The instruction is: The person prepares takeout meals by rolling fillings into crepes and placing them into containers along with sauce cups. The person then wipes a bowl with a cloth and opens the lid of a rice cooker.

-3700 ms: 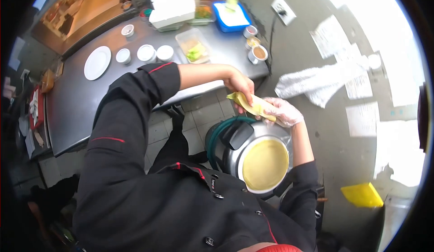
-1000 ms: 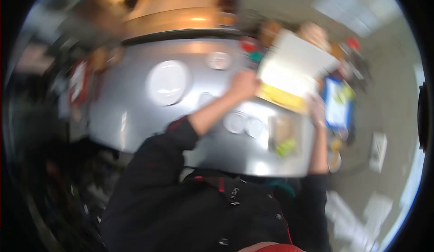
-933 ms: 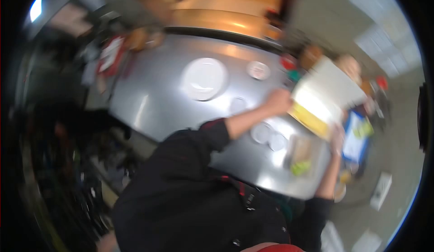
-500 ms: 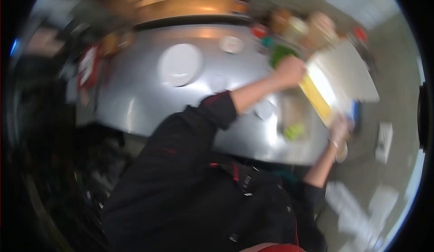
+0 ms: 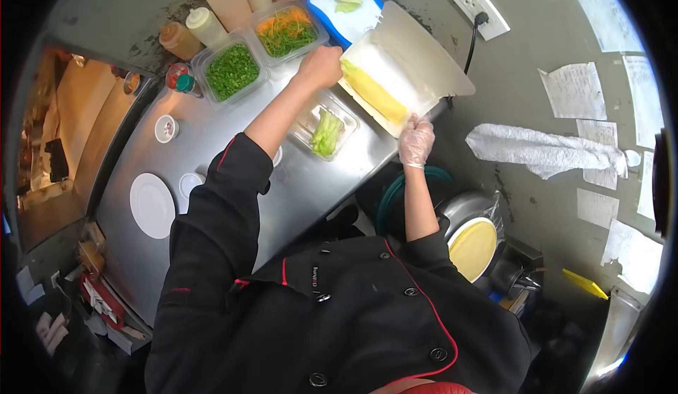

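Observation:
A white takeout box point(image 5: 357, 102) is at the counter's right end, its lid point(image 5: 427, 51) tipped up at the back. A yellow strip point(image 5: 378, 95) lies along the near side inside, with a bit of green at its left end; I cannot tell what the strip is. My left hand point(image 5: 321, 68), bare, is closed on the box's left front corner. My right hand point(image 5: 417, 140), in a clear glove, is closed on its right front corner. Just below the box is a clear container point(image 5: 342, 122) with lettuce point(image 5: 327, 133).
Chopped green herbs point(image 5: 233, 71) and shredded carrots with greens point(image 5: 286, 32) fill containers at the back. Squeeze bottles point(image 5: 224, 0) stand behind them. A blue-edged tray point(image 5: 346, 23) holds lettuce. A white plate point(image 5: 152, 205) and small cups point(image 5: 167, 128) are on the metal counter point(image 5: 123, 164).
My view has turned to the right and sharpened, so the counter now lies to the left. Both hands remain on the box.

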`<state>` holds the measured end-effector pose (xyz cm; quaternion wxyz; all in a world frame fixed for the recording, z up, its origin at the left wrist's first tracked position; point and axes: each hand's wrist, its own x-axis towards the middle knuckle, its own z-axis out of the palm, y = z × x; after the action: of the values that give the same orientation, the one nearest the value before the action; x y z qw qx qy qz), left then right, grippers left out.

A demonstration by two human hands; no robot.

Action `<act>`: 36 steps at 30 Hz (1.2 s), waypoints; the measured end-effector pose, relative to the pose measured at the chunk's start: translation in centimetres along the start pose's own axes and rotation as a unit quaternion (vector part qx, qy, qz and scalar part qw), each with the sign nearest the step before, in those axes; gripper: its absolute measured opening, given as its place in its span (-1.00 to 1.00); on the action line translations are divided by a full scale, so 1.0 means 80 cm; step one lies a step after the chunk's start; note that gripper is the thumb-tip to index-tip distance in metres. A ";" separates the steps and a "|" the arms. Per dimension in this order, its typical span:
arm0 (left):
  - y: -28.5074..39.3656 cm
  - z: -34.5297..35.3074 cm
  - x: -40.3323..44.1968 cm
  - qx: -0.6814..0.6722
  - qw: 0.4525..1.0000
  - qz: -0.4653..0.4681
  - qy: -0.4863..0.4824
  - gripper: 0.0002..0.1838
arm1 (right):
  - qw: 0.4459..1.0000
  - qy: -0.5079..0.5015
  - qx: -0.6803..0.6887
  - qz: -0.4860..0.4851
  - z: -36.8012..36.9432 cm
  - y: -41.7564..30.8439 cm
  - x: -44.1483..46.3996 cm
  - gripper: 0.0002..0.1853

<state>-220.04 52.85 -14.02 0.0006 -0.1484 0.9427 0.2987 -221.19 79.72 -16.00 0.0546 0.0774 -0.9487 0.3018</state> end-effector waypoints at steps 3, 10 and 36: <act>0.002 -0.001 0.000 0.012 1.000 -0.007 -0.012 -0.77 | 0.999 0.019 0.036 0.003 0.010 0.003 -0.015 -0.82; -0.013 0.029 -0.003 0.039 0.998 -0.027 -0.046 -0.81 | 0.999 -0.012 0.025 0.020 0.016 0.017 -0.029 -0.81; 0.026 0.000 -0.163 0.012 0.957 0.041 0.288 -0.68 | 0.969 -0.245 0.009 0.035 0.007 0.044 -0.051 -0.42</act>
<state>-208.12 58.11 -11.72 -0.2811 -0.1895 0.9118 0.2316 -217.87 82.72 -19.07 -0.1903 0.1163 -0.9326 0.2839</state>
